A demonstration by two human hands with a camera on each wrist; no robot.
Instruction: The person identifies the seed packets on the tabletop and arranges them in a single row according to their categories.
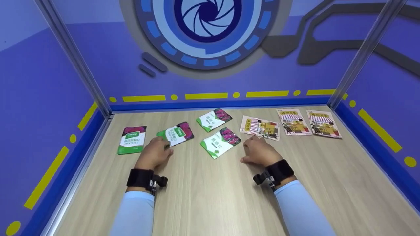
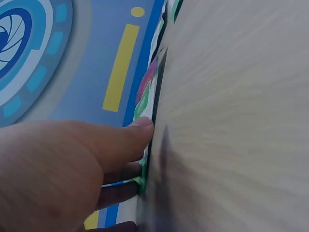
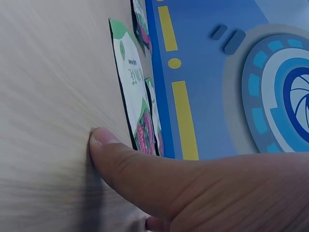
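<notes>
My left hand [image 1: 153, 152] pinches the lower-left end of a green-and-white seed packet [image 1: 180, 133] with a magenta flower picture. The left wrist view shows the thumb [image 2: 137, 133] at the packet's edge, with the other fingers at its green end. My right hand [image 1: 262, 151] rests near the lower edge of a pink packet [image 1: 261, 127] with a striped awning print. Its thumb [image 3: 108, 145] touches the table, apart from any packet; the other fingertips are mostly hidden. Between the hands lie two white seed packets, a nearer one [image 1: 221, 143] and a farther one [image 1: 214, 119].
Another green-and-white packet [image 1: 132, 140] lies at the far left of the wooden table [image 1: 203, 196]. Two more awning-print packets, one [image 1: 294, 122] beside the other [image 1: 324, 124], lie at the back right. Blue-purple printed walls [image 1: 98, 49] enclose the table's back and sides.
</notes>
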